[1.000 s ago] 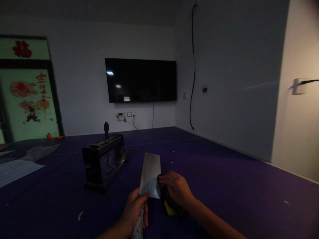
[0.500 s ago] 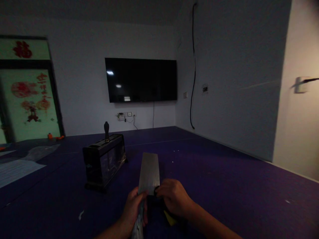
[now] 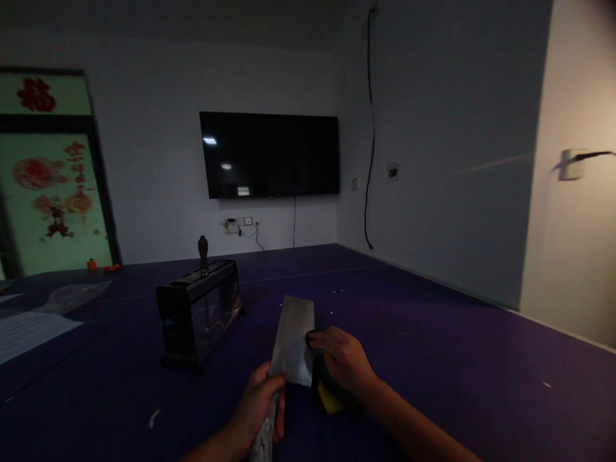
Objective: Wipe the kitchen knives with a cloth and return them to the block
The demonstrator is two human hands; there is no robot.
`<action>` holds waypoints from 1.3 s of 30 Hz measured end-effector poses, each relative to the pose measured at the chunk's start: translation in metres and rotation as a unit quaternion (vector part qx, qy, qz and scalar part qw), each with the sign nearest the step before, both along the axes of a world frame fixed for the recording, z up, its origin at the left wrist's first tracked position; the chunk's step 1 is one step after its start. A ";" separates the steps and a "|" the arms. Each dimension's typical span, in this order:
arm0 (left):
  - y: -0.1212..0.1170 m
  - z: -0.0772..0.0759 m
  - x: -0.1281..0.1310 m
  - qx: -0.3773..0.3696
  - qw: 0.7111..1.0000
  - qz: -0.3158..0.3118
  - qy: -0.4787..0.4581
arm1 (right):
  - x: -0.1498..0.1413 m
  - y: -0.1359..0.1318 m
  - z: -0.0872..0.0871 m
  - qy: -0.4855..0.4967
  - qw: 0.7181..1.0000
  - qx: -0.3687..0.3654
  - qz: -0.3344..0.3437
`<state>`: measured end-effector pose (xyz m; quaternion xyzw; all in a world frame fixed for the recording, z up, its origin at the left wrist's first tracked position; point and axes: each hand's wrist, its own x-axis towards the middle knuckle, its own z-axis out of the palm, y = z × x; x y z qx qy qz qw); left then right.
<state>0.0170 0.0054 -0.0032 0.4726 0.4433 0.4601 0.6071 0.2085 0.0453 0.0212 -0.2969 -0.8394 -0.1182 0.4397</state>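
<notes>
Head view: left hand [image 3: 262, 399] clamps grey rectangular metal cleaver [image 3: 294, 337]; right hand [image 3: 344, 358] pinches small black piece [image 3: 310, 340] at its edge.

Grey cleaver [image 3: 294, 337], purple surface [image 3: 433, 346]

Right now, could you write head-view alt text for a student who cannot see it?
A person's left hand grips a broad cleaver by its handle; the right hand holds a dark-and-yellow object at the cleaver's right edge, over a purple surface. A black stand is at left; a television hangs behind.
</notes>
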 end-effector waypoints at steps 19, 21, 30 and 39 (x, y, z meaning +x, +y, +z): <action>-0.002 -0.001 0.001 0.011 0.997 -0.070 -0.017 | 0.014 0.016 0.001 0.010 0.991 -0.060 -0.120; -0.003 -0.001 0.000 0.012 0.997 -0.073 -0.015 | 0.014 0.017 0.001 0.016 0.991 -0.063 -0.120; -0.006 0.001 0.001 0.019 0.997 -0.080 -0.010 | 0.015 0.019 0.000 0.052 0.991 -0.062 -0.109; -0.006 -0.001 0.002 0.025 0.997 -0.067 -0.010 | 0.014 0.017 0.000 0.069 0.990 -0.075 -0.100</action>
